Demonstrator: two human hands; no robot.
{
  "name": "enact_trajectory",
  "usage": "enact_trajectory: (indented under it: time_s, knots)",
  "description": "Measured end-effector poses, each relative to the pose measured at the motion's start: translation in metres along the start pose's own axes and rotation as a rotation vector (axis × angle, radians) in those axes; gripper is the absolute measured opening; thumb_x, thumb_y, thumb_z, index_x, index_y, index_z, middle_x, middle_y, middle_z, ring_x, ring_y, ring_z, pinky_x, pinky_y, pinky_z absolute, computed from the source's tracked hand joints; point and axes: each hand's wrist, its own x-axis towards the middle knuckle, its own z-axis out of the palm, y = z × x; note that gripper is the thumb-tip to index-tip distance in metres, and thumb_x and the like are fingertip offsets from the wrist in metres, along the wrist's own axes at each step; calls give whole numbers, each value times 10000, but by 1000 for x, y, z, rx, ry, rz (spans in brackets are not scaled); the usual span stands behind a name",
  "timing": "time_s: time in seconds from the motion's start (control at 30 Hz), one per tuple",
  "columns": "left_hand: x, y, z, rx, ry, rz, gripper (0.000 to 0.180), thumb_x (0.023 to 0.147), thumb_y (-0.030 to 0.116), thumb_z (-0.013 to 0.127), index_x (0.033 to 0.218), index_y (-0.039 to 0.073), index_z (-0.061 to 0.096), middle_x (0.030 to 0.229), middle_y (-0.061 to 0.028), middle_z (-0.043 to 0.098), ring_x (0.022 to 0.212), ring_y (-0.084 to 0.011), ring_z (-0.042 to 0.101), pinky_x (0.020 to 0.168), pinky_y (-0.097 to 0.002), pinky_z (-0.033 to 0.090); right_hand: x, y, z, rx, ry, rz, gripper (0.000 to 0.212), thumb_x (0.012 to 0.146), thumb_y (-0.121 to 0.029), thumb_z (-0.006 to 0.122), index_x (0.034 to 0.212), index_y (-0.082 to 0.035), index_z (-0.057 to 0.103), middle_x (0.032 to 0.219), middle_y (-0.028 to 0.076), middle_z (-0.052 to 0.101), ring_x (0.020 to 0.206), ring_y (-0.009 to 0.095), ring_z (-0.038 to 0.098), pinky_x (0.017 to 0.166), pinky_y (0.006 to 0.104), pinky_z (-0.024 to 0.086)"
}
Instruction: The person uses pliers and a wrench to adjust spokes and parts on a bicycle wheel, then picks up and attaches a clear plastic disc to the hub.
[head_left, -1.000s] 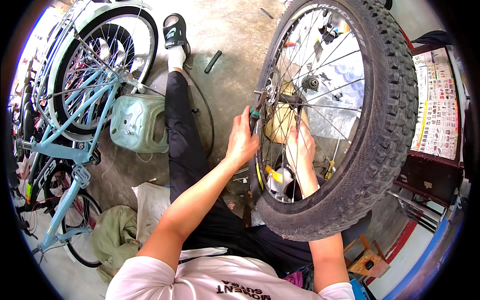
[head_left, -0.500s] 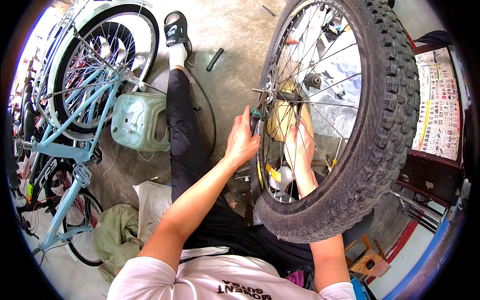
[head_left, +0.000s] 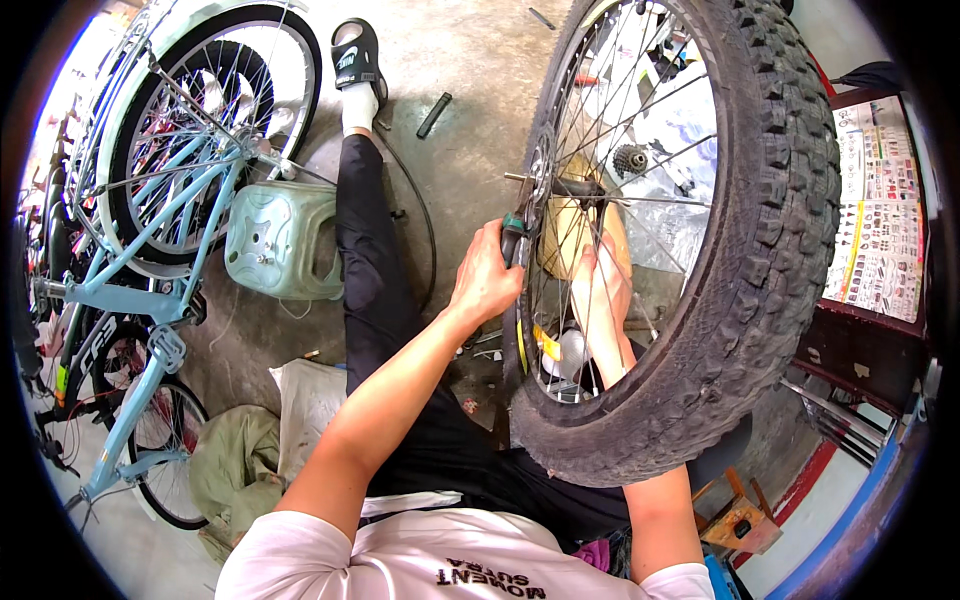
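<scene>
A bicycle wheel with a knobby black tyre [head_left: 790, 250] stands tilted between my legs, its hub [head_left: 575, 188] level with my hands. On the wheel's left side, my left hand [head_left: 486, 275] is closed around a tool with a green and black handle [head_left: 514, 226], held up against the disc beside the hub. The tool's working end is hidden. My right hand [head_left: 602, 290] is on the right side of the spokes, just below the hub. Its fingers are closed around something dark and narrow that I cannot make out. A thin axle end [head_left: 514, 177] sticks out left of the hub.
A light-blue bicycle [head_left: 165, 260] and a pale green plastic stool [head_left: 275, 240] stand at the left. A short black tube [head_left: 433, 115] and a black cable lie on the floor. Beyond the wheel, a gear cassette [head_left: 630, 159] rests on plastic sheeting. A dark cabinet [head_left: 860, 345] stands at the right.
The wheel has tipped very slightly, and my left hand with the green and black tool has shifted down a little. Both hands keep their grip.
</scene>
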Motion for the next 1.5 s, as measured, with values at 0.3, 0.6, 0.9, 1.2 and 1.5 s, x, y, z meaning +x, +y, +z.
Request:
enact_trajectory:
  time_s: [0.3, 0.6, 0.9, 1.2, 1.5]
  knots:
    - [-2, 0, 0, 10, 0, -51, 623, 768, 74, 586, 1365, -19, 433, 1224, -281, 572, 1201, -450, 546, 1028, -492, 436, -2, 0, 11, 16, 8, -19, 285, 1019, -224, 515, 1238, -50, 562, 813, 255, 651, 771, 478, 651, 651, 526, 486]
    - [-14, 18, -8, 12, -26, -152, 596, 794, 111, 580, 1355, -26, 434, 1202, -285, 584, 1195, -449, 557, 1011, -493, 444, -3, 3, 18, 42, 30, -32, 275, 1038, -218, 489, 1232, -42, 574, 845, 256, 655, 786, 470, 653, 657, 512, 496]
    - [-16, 31, -15, -8, -54, -239, 552, 809, 128, 567, 1321, -47, 459, 1196, -296, 608, 1182, -445, 579, 1001, -491, 452, 0, 7, 29, -12, 20, -38, 302, 1055, -193, 458, 1247, 19, 555, 905, 268, 660, 840, 472, 646, 706, 491, 511]
    - [-18, 50, -22, 13, -97, -344, 581, 808, 166, 582, 1320, -84, 467, 1172, -307, 632, 1146, -435, 613, 984, -491, 471, 2, 29, 38, 114, -27, -81, 427, 1032, -178, 489, 1449, -122, 419, 814, 232, 638, 773, 457, 649, 647, 518, 473]
    - [-19, 33, -16, -17, -52, -206, 688, 784, 172, 588, 1398, -86, 416, 1234, -316, 557, 1214, -447, 527, 1056, -483, 416, -9, 29, -21, 522, 334, 374, 260, 1019, -124, 483, 1242, -36, 585, 863, 46, 587, 669, 135, 541, 633, 303, 441]
